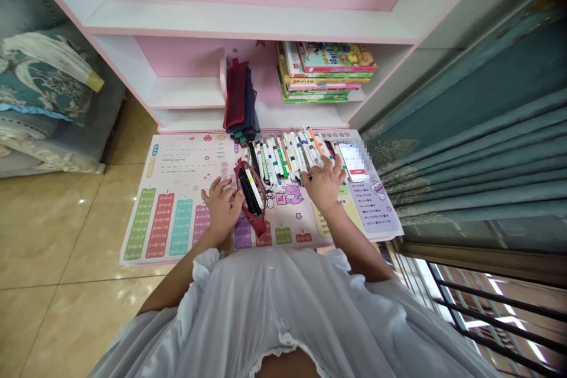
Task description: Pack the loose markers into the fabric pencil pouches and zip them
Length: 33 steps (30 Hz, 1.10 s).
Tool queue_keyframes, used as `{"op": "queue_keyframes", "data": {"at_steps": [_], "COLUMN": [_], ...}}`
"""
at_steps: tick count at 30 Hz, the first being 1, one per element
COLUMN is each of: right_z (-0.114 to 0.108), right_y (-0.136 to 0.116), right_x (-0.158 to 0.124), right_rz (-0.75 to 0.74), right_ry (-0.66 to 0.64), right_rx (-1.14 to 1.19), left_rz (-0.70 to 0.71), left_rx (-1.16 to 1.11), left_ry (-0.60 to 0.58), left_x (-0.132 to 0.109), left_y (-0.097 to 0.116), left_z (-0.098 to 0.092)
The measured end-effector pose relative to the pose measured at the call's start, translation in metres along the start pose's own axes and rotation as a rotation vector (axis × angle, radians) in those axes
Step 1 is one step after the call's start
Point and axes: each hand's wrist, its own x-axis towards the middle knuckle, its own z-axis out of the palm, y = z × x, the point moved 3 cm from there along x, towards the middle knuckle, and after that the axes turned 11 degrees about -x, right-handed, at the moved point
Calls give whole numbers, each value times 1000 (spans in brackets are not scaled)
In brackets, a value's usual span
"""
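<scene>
- The red pencil case (pixel 253 196) lies open on the printed mat (pixel 177 212) on the table, between my two hands, with a few pens already lying inside it
- My left hand (pixel 221 204) rests at its left edge with the fingers spread and nothing gripped, I judge to keep the mouth from sliding or closing
- My right hand (pixel 325 183) is down on the near end of the row of marker pens (pixel 287 156); the fingers curl over one or two, but whether any pen is truly pinched I cannot tell
- The pens lie side by side, likely so each colour is easy to pick
- A phone (pixel 354 162) lies just right of them, its screen blurred
- Folded cloth pouches (pixel 239 100) and stacked books (pixel 328 71) sit in the pink shelf behind; the book titles are too small to read
</scene>
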Motion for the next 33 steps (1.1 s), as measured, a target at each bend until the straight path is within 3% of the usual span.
{"op": "queue_keyframes", "data": {"at_steps": [4,8,13,20,27,33], "right_z": [-20,-38,-31,-10,-8,-12], "right_y": [-10,-39,-73,-94,-85,-81], "right_x": [-9,-36,-63,-63,-68,-81], "right_rz": [-25,-276,-494,-536,-425,-422], "right_ry": [44,10,-66,-117,-157,-331], "right_rx": [101,291,400,380,410,483], "left_rz": [-7,-4,18,-8,-24,-11], "left_rx": [8,23,44,53,51,49], "left_ry": [-1,-11,0,5,-2,-6], "left_x": [0,0,-1,-1,-3,-3], "left_y": [1,2,1,-1,0,0], "left_z": [-1,-3,-3,-3,-5,-4]}}
